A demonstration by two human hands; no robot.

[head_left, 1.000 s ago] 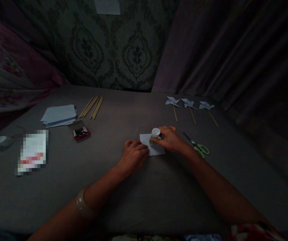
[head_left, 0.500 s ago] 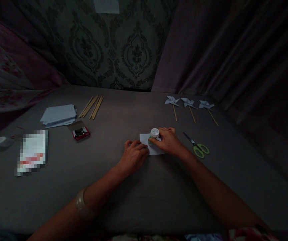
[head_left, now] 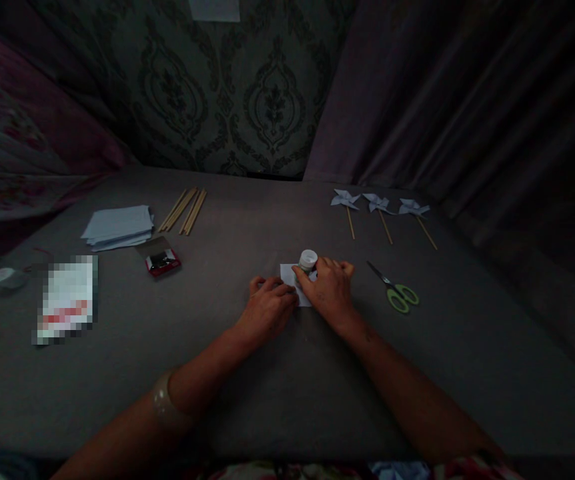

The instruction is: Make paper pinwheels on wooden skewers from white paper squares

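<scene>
A white glue stick (head_left: 308, 261) stands roughly upright over a small sheet of white paper (head_left: 288, 272), its round hollow end facing up. My right hand (head_left: 331, 288) is closed around it, thumb on the near left side and fingers behind. The lower end of the stick is hidden by the thumb. My left hand (head_left: 269, 305) lies with loosely bent fingers across the left edge of the paper, pressing it to the cloth. Both hands cover parts of the sheet.
Green-handled scissors (head_left: 396, 291) lie to the right. Three paper pinwheels (head_left: 378, 203) on sticks rest farther back. Leftward are several wooden sticks (head_left: 183, 211), a paper stack (head_left: 120, 225), an open red box (head_left: 161, 261), a blurred-out packet (head_left: 69, 298) and a small clear container (head_left: 6, 277).
My right hand has shifted slightly left and turned with the glue stick, so the thumb and hand now cover more of the paper. My left hand stays on the sheet.
</scene>
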